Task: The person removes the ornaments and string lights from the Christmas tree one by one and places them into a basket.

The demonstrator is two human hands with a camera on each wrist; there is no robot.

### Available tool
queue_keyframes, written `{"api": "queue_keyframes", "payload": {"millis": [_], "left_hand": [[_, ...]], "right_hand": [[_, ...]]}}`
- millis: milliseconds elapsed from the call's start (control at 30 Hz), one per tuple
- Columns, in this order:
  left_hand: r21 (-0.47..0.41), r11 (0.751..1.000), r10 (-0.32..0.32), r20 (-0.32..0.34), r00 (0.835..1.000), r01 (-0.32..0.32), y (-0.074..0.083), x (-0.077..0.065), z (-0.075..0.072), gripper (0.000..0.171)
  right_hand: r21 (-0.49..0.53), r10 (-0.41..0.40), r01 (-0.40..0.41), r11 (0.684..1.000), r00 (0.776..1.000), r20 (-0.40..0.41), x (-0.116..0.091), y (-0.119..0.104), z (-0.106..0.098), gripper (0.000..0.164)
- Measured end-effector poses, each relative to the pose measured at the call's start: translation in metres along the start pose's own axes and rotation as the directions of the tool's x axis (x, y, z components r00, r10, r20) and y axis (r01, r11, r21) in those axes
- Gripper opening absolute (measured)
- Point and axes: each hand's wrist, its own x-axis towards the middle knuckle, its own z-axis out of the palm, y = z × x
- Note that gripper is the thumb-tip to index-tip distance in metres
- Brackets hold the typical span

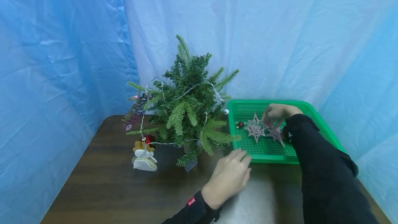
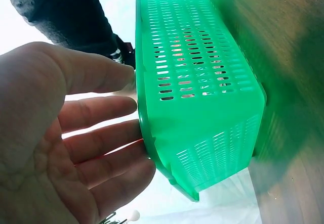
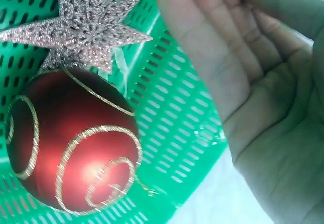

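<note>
Basket of green plastic [image 1: 270, 159] stands on the dark wooden tabletop [image 1: 99, 179], at the right of a small Christmas tree [image 1: 189, 96]. Inside it lie two glittering pink stars: the left star [image 1: 255, 128] with its points spread, and the right star [image 1: 275, 134] just beside it, partly covered by the sleeve side. A small red ball [image 1: 240, 124] lies near the left wall, and a big red ball [image 3: 76, 148] with gold spiral lines is seen close to a star in the right wrist view.

Of the two hands, the right hand [image 1: 276, 114] is above the stars, inside the basket, with fingers pointing down. Its fingertips go out of the right wrist view, so I cannot tell whether they pinch something. The left hand [image 1: 229, 175] holds nothing; its fingers are relaxed and rather extended, with their tips at the near left rim.

On the tree hang a wire of lights [image 1: 199, 85], a purple wheeled ornament [image 1: 136, 110] and a white-brown ornament [image 1: 145, 160]. Blue curtains [image 1: 248, 37] stand behind.
</note>
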Motion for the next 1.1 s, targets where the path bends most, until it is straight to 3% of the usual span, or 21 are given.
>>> {"api": "queue_keyframes", "payload": {"millis": [267, 633, 800, 967, 1100], "left_hand": [[0.008, 1.000, -0.001, 0.029, 1.000, 0.000, 0.002, 0.000, -0.001, 0.027], [0.022, 1.000, 0.009, 0.018, 1.000, -0.009, 0.001, 0.000, -0.001, 0.025], [0.021, 1.000, 0.007, 0.029, 1.000, -0.007, 0.002, -0.001, -0.002, 0.027], [0.027, 1.000, 0.006, 0.027, 1.000, -0.007, 0.001, -0.001, -0.002, 0.027], [0.023, 1.000, 0.007, 0.030, 1.000, -0.008, 0.001, 0.000, -0.001, 0.027]], "right_hand": [[-0.008, 0.016, -0.016, 1.000, 1.000, 0.013, 0.005, 0.004, 0.006, 0.032], [-0.025, 0.046, -0.046, 0.999, 0.999, -0.005, 0.013, 0.004, 0.013, 0.030], [-0.098, 0.100, -0.103, 0.990, 0.994, -0.033, 0.020, 0.003, 0.018, 0.024], [-0.223, 0.155, -0.168, 0.960, 0.985, -0.074, 0.032, 0.006, 0.018, 0.017], [-0.248, 0.184, -0.198, 0.948, 0.980, -0.078, 0.033, 0.006, 0.020, 0.018]]}}
